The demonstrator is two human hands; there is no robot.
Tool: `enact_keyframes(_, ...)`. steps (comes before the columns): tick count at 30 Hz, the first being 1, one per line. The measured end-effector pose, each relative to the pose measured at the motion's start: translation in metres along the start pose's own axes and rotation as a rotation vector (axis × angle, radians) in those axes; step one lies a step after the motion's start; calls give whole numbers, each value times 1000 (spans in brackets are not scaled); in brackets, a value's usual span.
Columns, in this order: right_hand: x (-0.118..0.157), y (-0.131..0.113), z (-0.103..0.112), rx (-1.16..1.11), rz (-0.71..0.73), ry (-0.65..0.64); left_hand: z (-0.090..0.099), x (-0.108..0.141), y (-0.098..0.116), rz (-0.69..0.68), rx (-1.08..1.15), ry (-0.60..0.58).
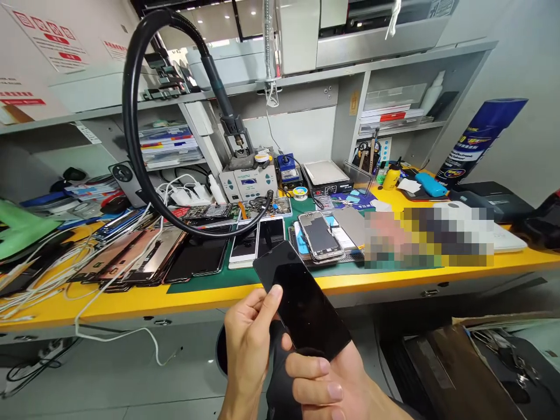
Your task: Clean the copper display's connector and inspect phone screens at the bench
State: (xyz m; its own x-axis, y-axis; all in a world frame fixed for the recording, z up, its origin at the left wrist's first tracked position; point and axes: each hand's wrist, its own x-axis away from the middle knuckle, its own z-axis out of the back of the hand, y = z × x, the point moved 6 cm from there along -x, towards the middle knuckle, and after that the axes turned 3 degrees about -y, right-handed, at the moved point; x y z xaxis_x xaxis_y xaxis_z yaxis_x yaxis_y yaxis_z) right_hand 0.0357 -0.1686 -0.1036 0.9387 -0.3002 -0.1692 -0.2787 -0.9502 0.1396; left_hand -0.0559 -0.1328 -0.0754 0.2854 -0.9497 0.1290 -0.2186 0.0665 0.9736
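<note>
A black smartphone (pixel 306 303) with a dark, glossy front is held in front of the workbench, tilted with its top toward the upper left. On its left edge, my left hand (pixel 251 335) pinches it, the thumb pressed on the glass. My right hand (pixel 328 379) wraps round the lower end, fingers curled over the near side and palm behind. The phone's back is hidden, so I cannot tell whether it is a whole phone or a screen panel. Just beyond it lie an opened phone (pixel 321 233) and a white-framed phone (pixel 244 246).
A hot air station (pixel 249 182) with a thick looping black hose (pixel 131 116) stands behind. Several phone screens (pixel 144 256) and tangled white cables (pixel 39 268) cover the left. A blue spray can (pixel 481 140) stands right. Below right is a cardboard box (pixel 437 356).
</note>
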Motion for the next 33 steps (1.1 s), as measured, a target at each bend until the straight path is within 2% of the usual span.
enact_keyframes(3,-1,1,4,92,-12,62,5,-4,9,-41,-75,34)
enact_keyframes(6,0,-7,4,279,43,141,17,-12,27,-142,-108,110)
enact_keyframes(9,7,-24,0,430,216,246,27,-21,43,-218,-109,131)
enact_keyframes(12,14,-37,-9,638,385,347,31,-25,50,-237,-186,147)
enact_keyframes(16,16,-42,-22,968,499,468,28,-22,54,-257,-259,157)
enact_keyframes(20,14,-38,-22,991,503,537,24,-17,58,-279,-256,152)
enact_keyframes(27,18,-33,-24,1044,469,536,23,-13,62,-269,-205,168)
enact_keyframes(30,19,-32,-26,1051,473,534,23,-8,66,-293,-233,188)
enact_keyframes(33,21,-30,-28,1066,487,536,23,-3,69,-276,-288,158)
